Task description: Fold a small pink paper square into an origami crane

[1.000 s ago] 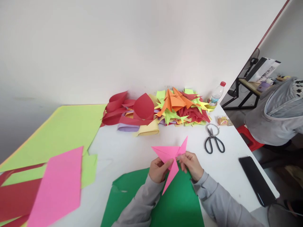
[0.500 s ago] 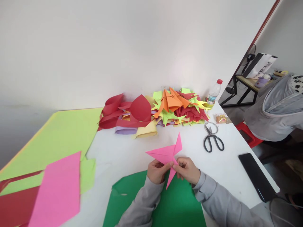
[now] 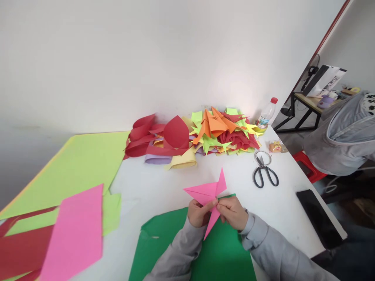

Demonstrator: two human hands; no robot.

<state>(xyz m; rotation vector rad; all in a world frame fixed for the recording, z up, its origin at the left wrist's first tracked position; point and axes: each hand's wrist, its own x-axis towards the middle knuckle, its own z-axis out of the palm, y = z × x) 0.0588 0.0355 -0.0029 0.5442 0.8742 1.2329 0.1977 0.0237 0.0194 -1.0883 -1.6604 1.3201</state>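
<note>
A folded pink paper shape (image 3: 205, 189) with several pointed arms is held up over the near middle of the table. My left hand (image 3: 199, 212) grips it from the left, thumb on top near the centre where the arms meet. From the right, my right hand (image 3: 233, 212) pinches the same centre, its fingertips close to the left thumb. One point sticks upward, one to the left, and one hangs down between the hands. Under both hands lies a green sheet (image 3: 164, 230). The fingers hide part of the paper's middle.
Behind lie folded coloured papers (image 3: 215, 127) and red paper loops (image 3: 143, 134). To the right are black-handled scissors (image 3: 265, 171), a bottle (image 3: 266, 115), a snack packet (image 3: 275, 146) and a phone (image 3: 319, 218). Leftward are a pink sheet (image 3: 76, 230) and a yellow-green sheet (image 3: 88, 164). A person (image 3: 342, 136) sits at right.
The view has shifted slightly, so the table's things appear a little further right. Both hands still hold the pink paper, its lower point tilted slightly more; the right fingers have closed in at the centre.
</note>
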